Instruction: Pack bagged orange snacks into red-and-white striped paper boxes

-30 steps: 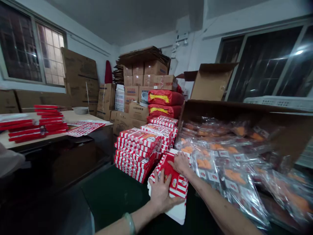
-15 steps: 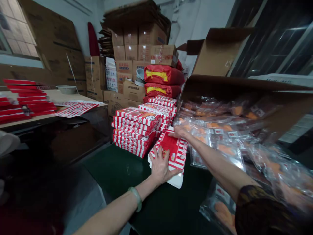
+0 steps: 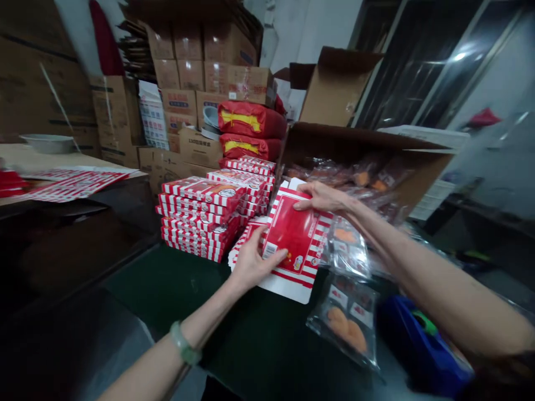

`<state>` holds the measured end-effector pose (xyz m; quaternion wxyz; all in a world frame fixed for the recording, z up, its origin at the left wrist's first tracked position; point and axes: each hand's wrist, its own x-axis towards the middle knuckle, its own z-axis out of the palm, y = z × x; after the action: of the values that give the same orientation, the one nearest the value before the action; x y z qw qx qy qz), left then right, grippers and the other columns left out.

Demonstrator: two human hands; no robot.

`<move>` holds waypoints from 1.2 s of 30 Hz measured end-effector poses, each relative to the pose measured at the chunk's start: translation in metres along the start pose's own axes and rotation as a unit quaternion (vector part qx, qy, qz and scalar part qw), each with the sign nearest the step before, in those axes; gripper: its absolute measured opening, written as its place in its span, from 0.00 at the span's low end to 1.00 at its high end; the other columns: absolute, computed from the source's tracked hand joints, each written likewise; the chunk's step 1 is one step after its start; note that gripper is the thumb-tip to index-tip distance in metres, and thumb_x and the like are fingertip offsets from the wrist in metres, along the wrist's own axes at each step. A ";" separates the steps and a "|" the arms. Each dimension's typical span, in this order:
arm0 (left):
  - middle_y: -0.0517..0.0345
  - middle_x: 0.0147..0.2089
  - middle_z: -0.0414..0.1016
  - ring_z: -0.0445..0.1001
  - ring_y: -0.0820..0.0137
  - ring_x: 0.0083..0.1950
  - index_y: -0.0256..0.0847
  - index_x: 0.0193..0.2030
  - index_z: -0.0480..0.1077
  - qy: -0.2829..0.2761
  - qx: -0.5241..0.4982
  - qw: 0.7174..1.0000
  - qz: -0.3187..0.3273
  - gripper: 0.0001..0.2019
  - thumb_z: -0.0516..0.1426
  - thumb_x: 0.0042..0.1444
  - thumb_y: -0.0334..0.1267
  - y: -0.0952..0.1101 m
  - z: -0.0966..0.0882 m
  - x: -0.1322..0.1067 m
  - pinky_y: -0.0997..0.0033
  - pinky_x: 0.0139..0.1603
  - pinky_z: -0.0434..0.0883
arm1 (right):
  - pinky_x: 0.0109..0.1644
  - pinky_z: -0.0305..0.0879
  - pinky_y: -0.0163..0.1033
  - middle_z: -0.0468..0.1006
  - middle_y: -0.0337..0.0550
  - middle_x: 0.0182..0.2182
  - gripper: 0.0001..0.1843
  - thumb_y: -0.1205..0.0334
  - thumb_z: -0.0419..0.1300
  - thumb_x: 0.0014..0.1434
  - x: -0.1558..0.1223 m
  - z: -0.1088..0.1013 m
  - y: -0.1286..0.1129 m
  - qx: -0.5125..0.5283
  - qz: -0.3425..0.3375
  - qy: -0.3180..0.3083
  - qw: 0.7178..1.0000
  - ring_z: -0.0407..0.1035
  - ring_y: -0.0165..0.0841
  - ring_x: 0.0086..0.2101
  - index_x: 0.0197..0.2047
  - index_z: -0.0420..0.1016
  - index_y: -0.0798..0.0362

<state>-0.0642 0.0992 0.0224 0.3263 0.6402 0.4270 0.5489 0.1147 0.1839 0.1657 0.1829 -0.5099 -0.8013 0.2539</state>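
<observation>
A flat red-and-white striped carton point(image 3: 295, 236) is tilted up off a small stack of like cartons on the dark green table point(image 3: 259, 345). My left hand point(image 3: 251, 262) pinches its near left edge, thumb on top. My right hand point(image 3: 321, 197) grips its far top edge. Both hands are closed on this one carton. Clear packets of orange snacks point(image 3: 345, 312) lie just right of it.
Piles of filled striped boxes point(image 3: 200, 217) stand left of the carton. A big open cardboard box point(image 3: 376, 150) of snack packets lies on its side behind. A blue tape dispenser point(image 3: 422, 345) sits at the right. Brown cartons and red sacks point(image 3: 246, 120) are stacked at the back.
The top carton has been lifted and tilted up from the stack; my right hand went from its far end to gripping its top edge. The view has swung right and down.
</observation>
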 end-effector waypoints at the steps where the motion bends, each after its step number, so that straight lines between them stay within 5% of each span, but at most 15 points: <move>1: 0.45 0.50 0.72 0.73 0.58 0.50 0.37 0.50 0.63 -0.038 -0.073 0.996 -0.024 0.27 0.61 0.47 0.51 0.014 -0.003 -0.001 0.58 0.49 0.71 | 0.28 0.66 0.31 0.78 0.35 0.29 0.10 0.58 0.64 0.49 -0.019 -0.003 -0.004 0.031 -0.013 -0.018 0.999 0.72 0.29 0.27 0.33 0.69 0.53; 4: 0.55 0.41 0.75 0.77 0.66 0.38 0.41 0.43 0.62 -0.123 -0.222 0.964 -0.076 0.21 0.64 0.46 0.45 0.048 -0.006 -0.015 0.67 0.38 0.74 | 0.30 0.68 0.33 0.79 0.38 0.31 0.12 0.58 0.65 0.48 -0.070 -0.004 -0.008 0.136 -0.044 -0.063 0.988 0.73 0.30 0.27 0.35 0.69 0.53; 7: 0.58 0.40 0.77 0.77 0.68 0.33 0.45 0.50 0.56 -0.172 -0.309 0.928 -0.116 0.29 0.66 0.45 0.41 0.063 -0.002 -0.037 0.67 0.35 0.75 | 0.31 0.69 0.35 0.79 0.40 0.32 0.13 0.59 0.65 0.47 -0.107 0.006 -0.004 0.205 -0.049 -0.072 0.975 0.73 0.31 0.29 0.35 0.69 0.55; 10: 0.52 0.44 0.78 0.79 0.62 0.38 0.44 0.55 0.57 -0.214 -0.359 0.892 -0.171 0.33 0.67 0.44 0.40 0.062 0.006 -0.063 0.62 0.39 0.76 | 0.31 0.69 0.35 0.78 0.39 0.33 0.13 0.60 0.65 0.47 -0.131 0.019 -0.001 0.215 -0.076 -0.073 0.971 0.73 0.31 0.30 0.36 0.69 0.55; 14: 0.44 0.46 0.78 0.78 0.54 0.44 0.36 0.51 0.66 -0.346 -0.444 0.789 -0.247 0.28 0.67 0.43 0.39 0.050 0.017 -0.093 0.53 0.46 0.74 | 0.32 0.68 0.34 0.77 0.39 0.31 0.11 0.61 0.65 0.47 -0.152 0.032 -0.003 0.199 -0.106 -0.082 0.971 0.71 0.29 0.30 0.32 0.68 0.55; 16: 0.45 0.42 0.79 0.79 0.54 0.42 0.36 0.49 0.69 -0.347 -0.460 0.768 -0.281 0.27 0.68 0.41 0.39 0.050 0.022 -0.104 0.52 0.46 0.74 | 0.33 0.68 0.34 0.76 0.39 0.32 0.12 0.60 0.65 0.47 -0.161 0.034 -0.003 0.207 -0.100 -0.087 0.969 0.71 0.29 0.30 0.31 0.67 0.55; 19: 0.48 0.40 0.80 0.79 0.55 0.39 0.38 0.46 0.71 -0.296 -0.451 0.785 -0.304 0.28 0.70 0.36 0.41 0.053 0.033 -0.112 0.52 0.44 0.74 | 0.31 0.66 0.33 0.75 0.37 0.30 0.14 0.60 0.65 0.46 -0.172 0.034 -0.002 0.202 -0.106 -0.064 0.971 0.69 0.28 0.28 0.30 0.63 0.54; 23: 0.49 0.38 0.80 0.79 0.60 0.34 0.36 0.43 0.71 -0.231 -0.379 0.853 -0.274 0.28 0.71 0.32 0.39 0.052 0.049 -0.107 0.57 0.40 0.76 | 0.31 0.64 0.34 0.72 0.35 0.27 0.17 0.56 0.65 0.47 -0.188 0.037 -0.005 0.117 -0.115 0.028 0.986 0.68 0.29 0.28 0.30 0.61 0.54; 25: 0.51 0.36 0.80 0.79 0.61 0.33 0.35 0.41 0.71 -0.192 -0.354 0.882 -0.244 0.27 0.72 0.31 0.37 0.049 0.055 -0.100 0.59 0.39 0.76 | 0.37 0.66 0.39 0.72 0.37 0.31 0.16 0.54 0.64 0.48 -0.200 0.044 -0.006 0.048 -0.124 0.181 0.974 0.68 0.31 0.32 0.32 0.63 0.54; 27: 0.52 0.35 0.80 0.79 0.62 0.33 0.35 0.41 0.71 -0.161 -0.354 0.896 -0.213 0.26 0.71 0.32 0.37 0.047 0.058 -0.095 0.60 0.39 0.76 | 0.46 0.66 0.46 0.72 0.43 0.39 0.21 0.52 0.66 0.46 -0.215 0.058 -0.004 -0.008 -0.122 0.393 0.911 0.68 0.37 0.41 0.40 0.66 0.54; 29: 0.51 0.36 0.80 0.79 0.61 0.34 0.34 0.40 0.72 -0.150 -0.366 0.897 -0.195 0.25 0.71 0.32 0.38 0.046 0.060 -0.091 0.61 0.39 0.76 | 0.53 0.63 0.52 0.70 0.50 0.49 0.35 0.50 0.69 0.40 -0.230 0.077 0.002 0.005 -0.081 0.529 0.845 0.64 0.44 0.51 0.50 0.64 0.54; 31: 0.50 0.36 0.80 0.79 0.61 0.34 0.33 0.39 0.72 -0.156 -0.377 0.892 -0.196 0.27 0.72 0.30 0.39 0.046 0.060 -0.091 0.62 0.38 0.76 | 0.49 0.68 0.51 0.70 0.53 0.52 0.43 0.50 0.70 0.40 -0.238 0.100 0.011 0.117 -0.009 0.491 0.863 0.66 0.45 0.50 0.56 0.59 0.53; 34: 0.50 0.35 0.80 0.79 0.61 0.34 0.33 0.40 0.72 -0.155 -0.381 0.883 -0.227 0.28 0.72 0.29 0.38 0.044 0.060 -0.098 0.60 0.39 0.76 | 0.39 0.74 0.45 0.77 0.50 0.45 0.32 0.49 0.65 0.48 -0.242 0.130 0.021 0.306 0.056 0.303 0.901 0.75 0.41 0.39 0.53 0.61 0.52; 36: 0.51 0.35 0.80 0.79 0.62 0.34 0.34 0.41 0.72 -0.152 -0.367 0.883 -0.251 0.26 0.71 0.32 0.37 0.039 0.059 -0.105 0.60 0.40 0.76 | 0.37 0.74 0.44 0.79 0.49 0.41 0.24 0.49 0.63 0.50 -0.243 0.147 0.026 0.324 0.080 0.291 0.896 0.76 0.40 0.36 0.47 0.66 0.53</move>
<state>-0.0028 -0.0093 0.0013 0.7260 0.4216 0.2862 0.4619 0.1526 -0.0608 0.0240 0.5424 -0.5360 -0.5418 0.3535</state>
